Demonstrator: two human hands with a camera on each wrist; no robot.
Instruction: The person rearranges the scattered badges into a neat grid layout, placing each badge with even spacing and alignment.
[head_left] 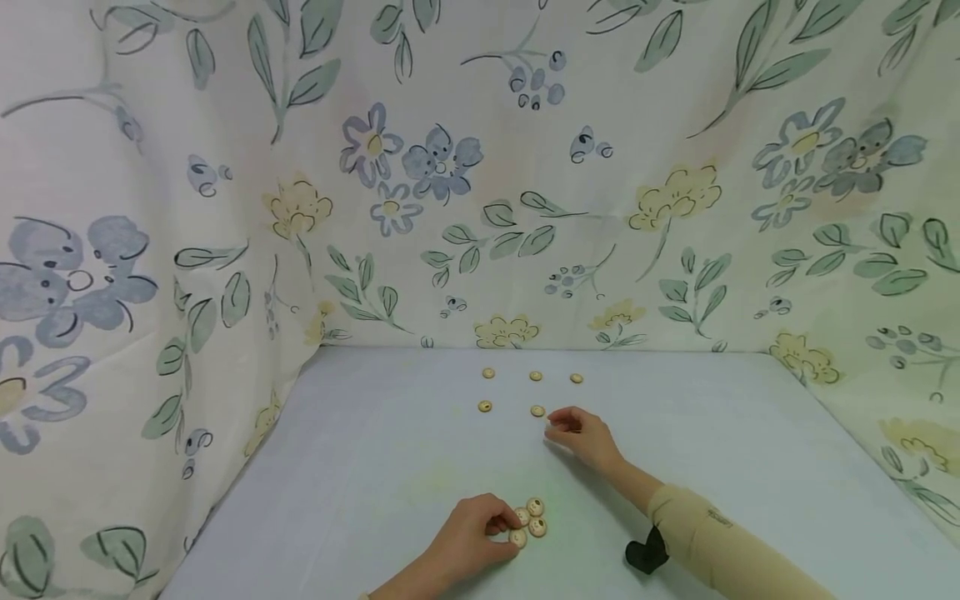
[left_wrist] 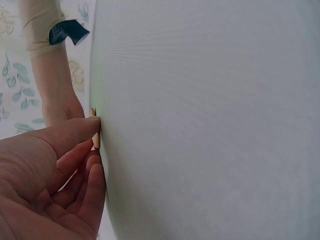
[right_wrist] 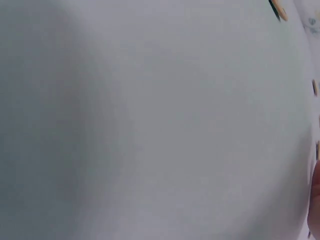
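Observation:
My left hand [head_left: 474,533] is low in the head view, at a small group of round wooden buttons [head_left: 536,507]. Its index finger and thumb pinch at a button [head_left: 518,540] on the group's near side. Edge-on in the left wrist view, a thin button [left_wrist: 97,139] shows beside the thumb tip. Farther back, my right hand [head_left: 587,437] hovers low over the table, its fingers loosely bent and nothing showing between them. Its fingertips are right beside a button [head_left: 537,411] in the nearer of two rows. Only a sliver of this hand [right_wrist: 315,200] enters the right wrist view.
Behind the right hand lie more buttons in spaced rows, among them one at the far right [head_left: 577,378] and one at the near left [head_left: 485,407]. A white table [head_left: 360,467] spreads beneath. Floral cloth [head_left: 480,250] hangs around its back and sides.

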